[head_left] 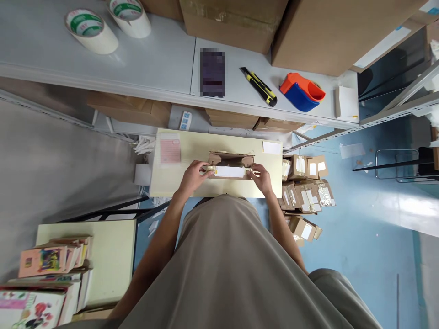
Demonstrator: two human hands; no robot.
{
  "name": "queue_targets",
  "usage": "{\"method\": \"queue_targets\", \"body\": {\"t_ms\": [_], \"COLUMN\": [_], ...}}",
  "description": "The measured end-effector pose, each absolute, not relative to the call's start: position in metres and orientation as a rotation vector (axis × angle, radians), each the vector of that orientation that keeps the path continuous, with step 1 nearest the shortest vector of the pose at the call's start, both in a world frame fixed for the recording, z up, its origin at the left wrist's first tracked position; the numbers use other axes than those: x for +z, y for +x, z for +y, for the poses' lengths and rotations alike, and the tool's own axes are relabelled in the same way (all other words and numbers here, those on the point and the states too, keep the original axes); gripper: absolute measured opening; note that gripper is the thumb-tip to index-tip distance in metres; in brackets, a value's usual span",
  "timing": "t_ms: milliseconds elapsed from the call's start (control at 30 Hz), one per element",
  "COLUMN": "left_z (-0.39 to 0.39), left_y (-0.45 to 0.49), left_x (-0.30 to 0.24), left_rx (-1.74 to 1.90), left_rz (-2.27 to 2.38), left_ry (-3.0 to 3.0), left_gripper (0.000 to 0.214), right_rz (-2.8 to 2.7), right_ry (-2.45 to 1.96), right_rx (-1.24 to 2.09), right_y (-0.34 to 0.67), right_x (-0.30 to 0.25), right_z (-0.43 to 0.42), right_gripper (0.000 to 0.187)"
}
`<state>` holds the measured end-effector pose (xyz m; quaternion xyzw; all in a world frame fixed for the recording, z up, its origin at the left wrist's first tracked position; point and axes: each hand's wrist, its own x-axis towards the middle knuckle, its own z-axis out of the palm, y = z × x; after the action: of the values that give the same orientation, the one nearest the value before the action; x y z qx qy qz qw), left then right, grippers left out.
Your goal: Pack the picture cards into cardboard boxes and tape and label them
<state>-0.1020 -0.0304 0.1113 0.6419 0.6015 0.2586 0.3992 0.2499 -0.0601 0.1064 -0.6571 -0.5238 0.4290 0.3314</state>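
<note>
A small brown cardboard box (230, 159) rests on the pale yellow table with its opening facing up. Across its near side runs a white paper label (229, 172), with a yellowish strip of tape (211, 168) showing at both ends. My left hand (194, 177) pinches the tape's left end between thumb and fingers. At the box's right corner, my right hand (262, 178) pinches the other end. The inside of the box is in shadow, so its contents cannot be made out.
A pink printed sheet (170, 151) and a white slip (271, 147) lie on the table (192, 189). The shelf above holds tape rolls (92, 31), a yellow-black utility knife (259, 87) and an orange-blue tape dispenser (302, 92). Taped parcels (305, 196) crowd the right side; books (44, 283) are stacked lower left.
</note>
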Motion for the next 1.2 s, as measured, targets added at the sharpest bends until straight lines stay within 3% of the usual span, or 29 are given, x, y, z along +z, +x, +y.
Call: {"method": "queue_targets", "body": {"t_ms": [233,500,867,1000,1200], "left_z": [-0.033,-0.045,-0.049,-0.047,-0.046], "left_y": [-0.103,-0.108,-0.115,-0.115,-0.113], "left_x": [0.125,0.129,0.13,0.128,0.126], "left_rx": [0.618,0.573,0.624,0.658,0.651], "left_rz": [1.563,1.484,1.329,1.325,1.372], "left_ry": [1.607,1.582,1.456,1.416,1.366], "left_gripper": [0.046,0.047,0.048,0.049,0.052], "right_rz": [-1.489,-1.851,-2.19,-2.148,-2.181], "right_ry": [-1.709,-1.957,-1.874,-1.939,-2.036], "right_rx": [1.107,0.551,1.076,1.085,0.98], "right_y": [0.256,0.209,0.096,0.085,0.089], "right_x": [0.121,0.159,0.173,0.17,0.168], "right_z": [-0.058,-0.068,-0.053,-0.054,-0.062], "right_gripper": [0.047,0.018,0.03,0.035,0.024]}}
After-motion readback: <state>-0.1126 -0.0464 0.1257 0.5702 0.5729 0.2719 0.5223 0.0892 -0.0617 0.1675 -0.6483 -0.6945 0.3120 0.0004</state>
